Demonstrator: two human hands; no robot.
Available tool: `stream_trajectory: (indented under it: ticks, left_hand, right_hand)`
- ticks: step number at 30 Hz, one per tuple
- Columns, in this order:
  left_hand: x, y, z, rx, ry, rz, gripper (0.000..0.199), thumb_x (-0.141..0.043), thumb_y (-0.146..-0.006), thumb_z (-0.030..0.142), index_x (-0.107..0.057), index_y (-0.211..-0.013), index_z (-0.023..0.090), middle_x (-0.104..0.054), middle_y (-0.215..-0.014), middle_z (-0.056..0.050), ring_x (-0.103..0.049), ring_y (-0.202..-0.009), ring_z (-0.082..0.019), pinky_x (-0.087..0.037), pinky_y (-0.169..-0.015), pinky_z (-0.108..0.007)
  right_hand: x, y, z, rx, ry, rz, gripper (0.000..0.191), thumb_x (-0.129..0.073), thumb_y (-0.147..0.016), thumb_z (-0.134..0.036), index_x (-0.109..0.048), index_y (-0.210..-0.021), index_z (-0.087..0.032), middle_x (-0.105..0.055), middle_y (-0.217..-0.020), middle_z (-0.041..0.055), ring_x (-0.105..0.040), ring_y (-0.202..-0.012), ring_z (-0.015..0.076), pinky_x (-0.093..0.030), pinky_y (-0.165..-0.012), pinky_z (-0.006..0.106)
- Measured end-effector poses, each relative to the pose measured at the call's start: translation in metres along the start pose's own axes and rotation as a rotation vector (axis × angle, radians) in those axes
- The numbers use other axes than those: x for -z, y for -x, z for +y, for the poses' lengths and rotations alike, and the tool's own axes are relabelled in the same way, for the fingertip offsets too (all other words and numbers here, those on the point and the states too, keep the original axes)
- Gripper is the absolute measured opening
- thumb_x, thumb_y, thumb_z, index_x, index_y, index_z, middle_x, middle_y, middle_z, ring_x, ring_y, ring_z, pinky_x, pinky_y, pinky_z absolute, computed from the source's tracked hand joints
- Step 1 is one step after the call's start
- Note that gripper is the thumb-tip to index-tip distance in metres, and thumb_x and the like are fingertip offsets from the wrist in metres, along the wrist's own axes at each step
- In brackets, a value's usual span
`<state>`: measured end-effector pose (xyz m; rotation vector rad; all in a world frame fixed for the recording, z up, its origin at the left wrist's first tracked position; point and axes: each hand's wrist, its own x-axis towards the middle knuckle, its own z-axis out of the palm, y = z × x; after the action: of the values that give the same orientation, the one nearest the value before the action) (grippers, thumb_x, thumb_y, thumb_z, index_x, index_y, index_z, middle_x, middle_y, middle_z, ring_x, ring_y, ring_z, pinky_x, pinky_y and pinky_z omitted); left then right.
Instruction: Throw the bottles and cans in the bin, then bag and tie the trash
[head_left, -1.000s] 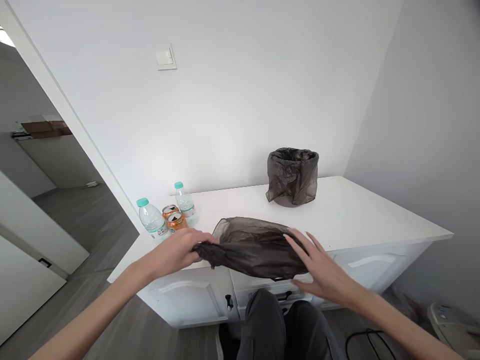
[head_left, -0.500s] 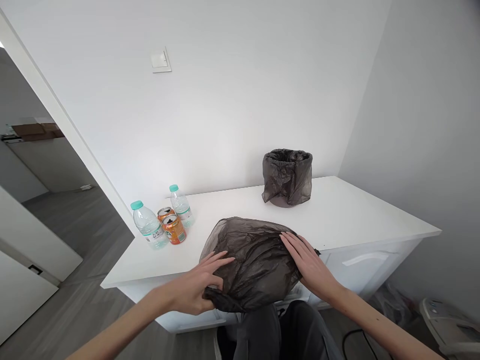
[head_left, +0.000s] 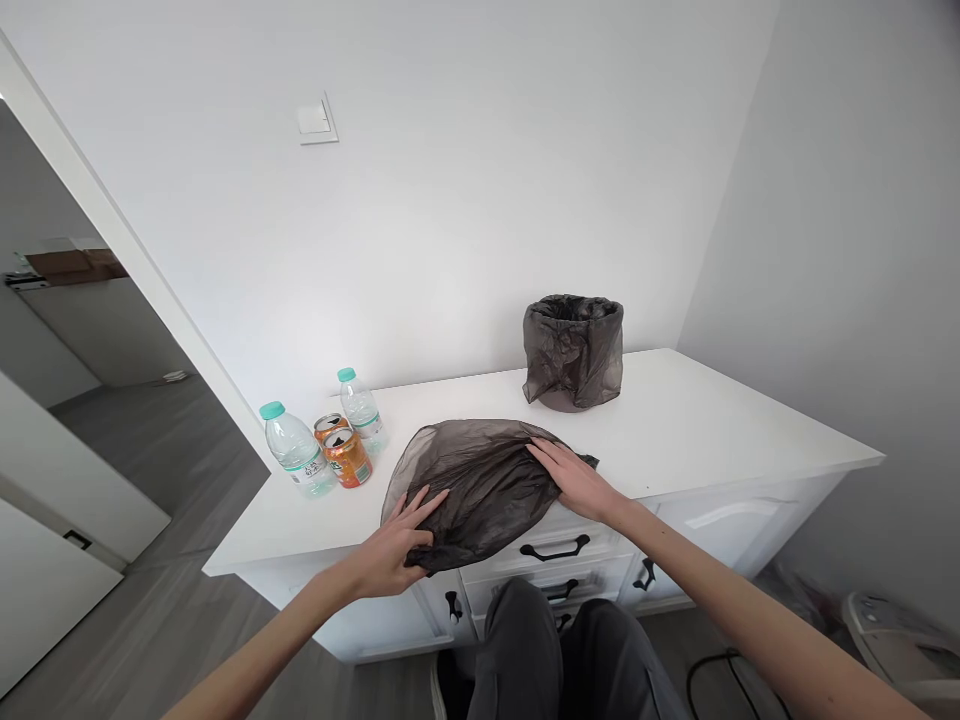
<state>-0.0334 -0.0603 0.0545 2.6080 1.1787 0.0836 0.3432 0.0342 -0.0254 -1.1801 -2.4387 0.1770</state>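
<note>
A dark, see-through garbage bag (head_left: pixel 480 500) spreads over the front edge of the white countertop, crumpled and partly hanging past it. My left hand (head_left: pixel 397 548) grips its lower left side, fingers lying over the film and thumb tucked at the edge. On the bag's right side is my right hand (head_left: pixel 574 480), fingers extended over the film; its thumb is hidden, and the bag seems held between. Farther back stands a small bin (head_left: pixel 574 350) lined with the same kind of bag, folded down over its rim.
On the countertop (head_left: pixel 720 420) at left stand two clear bottles (head_left: pixel 296 450) (head_left: pixel 362 408) with teal caps and two opened orange cans (head_left: pixel 347 458). Drawers with black handles (head_left: pixel 555 548) lie below, close to my knees. A white wall rises behind.
Both hands and the garbage bag have moved up and left, farther onto the countertop. The drawer handles below now show. The bottles, cans and bin stay in place.
</note>
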Motion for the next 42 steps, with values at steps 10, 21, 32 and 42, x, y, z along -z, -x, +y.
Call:
stream_trajectory:
  ticks: [10,21,32,42]
  left_hand:
    - [0.038,0.031,0.023,0.238,0.401,0.248,0.005,-0.055,-0.09,0.026,-0.057,-0.088,0.023,-0.074,-0.125,-0.007,-0.07,-0.109,-0.025,-0.055,-0.089,-0.035]
    - [0.094,-0.088,0.018,0.502,-0.486,0.678,0.061,-0.049,-0.085,0.01,-0.045,-0.147,0.009,-0.06,-0.141,-0.023,-0.054,-0.134,-0.037,-0.04,-0.112,-0.055]
    - [-0.037,-0.135,-0.008,0.296,-0.212,0.235,0.064,-0.025,-0.108,0.05,-0.037,-0.16,0.016,-0.033,-0.168,-0.013,-0.025,-0.156,-0.042,-0.024,-0.123,-0.066]
    - [-0.02,-0.091,-0.053,0.161,-0.253,0.372,0.047,-0.035,-0.107,0.033,-0.055,-0.147,0.017,-0.048,-0.159,-0.015,-0.034,-0.154,-0.03,-0.025,-0.126,-0.057]
  right_hand:
    - [0.013,0.042,0.005,-0.014,-0.099,-0.035,0.079,-0.043,-0.081,-0.003,-0.043,-0.157,-0.024,-0.04,-0.165,0.005,-0.036,-0.153,0.0236,-0.034,-0.125,0.046]
    - [0.039,-0.018,-0.016,-0.581,-0.149,-0.135,0.036,-0.043,-0.104,-0.043,-0.069,-0.102,-0.017,-0.074,-0.108,0.015,-0.068,-0.104,0.0294,-0.048,-0.083,0.034]
    - [0.036,-0.021,-0.004,-0.615,-0.164,-0.161,0.038,-0.065,-0.093,-0.043,-0.059,-0.12,-0.017,-0.072,-0.112,0.0129,-0.068,-0.097,0.0233,-0.046,-0.073,0.027]
    - [0.067,0.034,-0.033,-0.476,-0.246,-0.257,0.027,-0.06,-0.089,-0.04,-0.05,-0.071,-0.023,-0.066,-0.084,0.0053,-0.062,-0.075,0.0206,-0.041,-0.064,0.029]
